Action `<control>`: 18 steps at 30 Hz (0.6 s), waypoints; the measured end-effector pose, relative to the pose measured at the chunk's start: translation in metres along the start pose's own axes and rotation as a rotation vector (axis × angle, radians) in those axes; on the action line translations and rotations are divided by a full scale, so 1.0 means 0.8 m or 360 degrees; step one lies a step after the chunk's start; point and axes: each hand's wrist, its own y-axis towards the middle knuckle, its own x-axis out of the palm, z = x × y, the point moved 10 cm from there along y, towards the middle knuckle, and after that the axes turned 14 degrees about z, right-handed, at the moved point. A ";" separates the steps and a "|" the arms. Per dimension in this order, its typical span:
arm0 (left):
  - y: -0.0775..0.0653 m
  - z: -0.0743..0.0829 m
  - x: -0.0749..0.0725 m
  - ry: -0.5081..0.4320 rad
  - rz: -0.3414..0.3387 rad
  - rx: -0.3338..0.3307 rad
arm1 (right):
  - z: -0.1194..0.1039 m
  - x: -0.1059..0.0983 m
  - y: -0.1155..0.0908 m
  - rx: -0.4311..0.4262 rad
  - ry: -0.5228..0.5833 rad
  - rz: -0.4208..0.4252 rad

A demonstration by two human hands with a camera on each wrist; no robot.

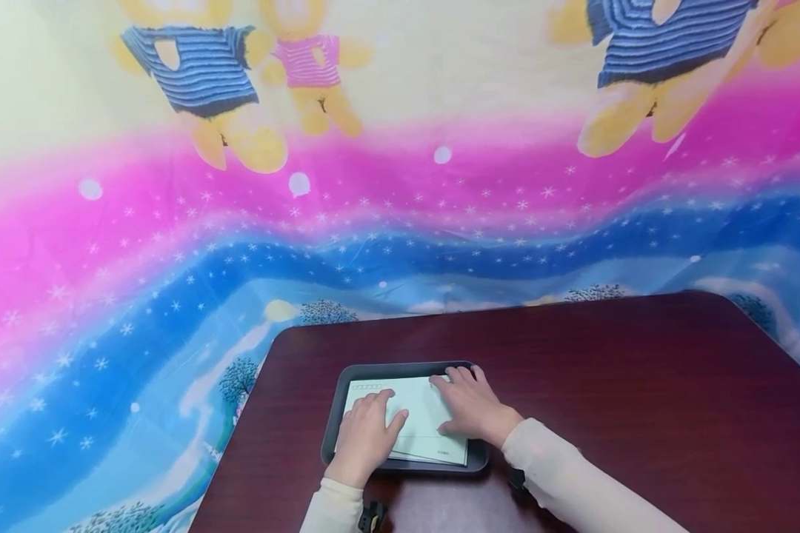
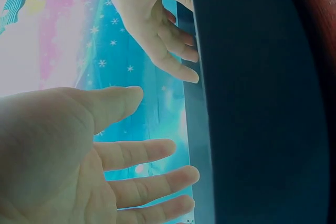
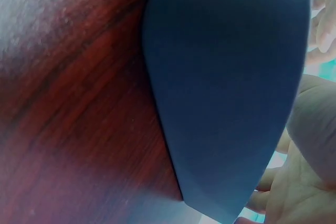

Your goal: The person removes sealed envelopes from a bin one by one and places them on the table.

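A hand could pass across the tabletop (image 1: 653, 370) at the head frame's right; at lower centre, the raised tray rim (image 1: 478, 453), left hand (image 1: 364, 435), right hand (image 1: 470, 404) and right sleeve (image 1: 573, 470) block the way

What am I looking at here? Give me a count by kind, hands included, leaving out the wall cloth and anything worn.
Bare hands: 2 (left hand, right hand)
Dark grey, rounded rectangular tray: 1
Pale green printed paper pile: 1 (layers uncountable)
Glossy red-brown table: 1
Total: 5
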 end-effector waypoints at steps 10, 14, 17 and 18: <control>0.000 -0.002 -0.002 0.0002 0.0005 -0.0003 | 0.003 0.004 0.004 -0.0011 -0.0019 0.0002; 0.000 -0.001 -0.003 0.0004 0.0014 0.0007 | 0.003 0.000 0.006 -0.0003 0.0000 0.0054; 0.000 -0.001 -0.003 -0.0001 0.0014 -0.0003 | 0.002 -0.003 0.008 0.0002 0.0008 0.0099; -0.001 -0.001 -0.003 -0.0001 0.0012 -0.0006 | 0.002 -0.004 0.009 0.0004 0.0005 0.0110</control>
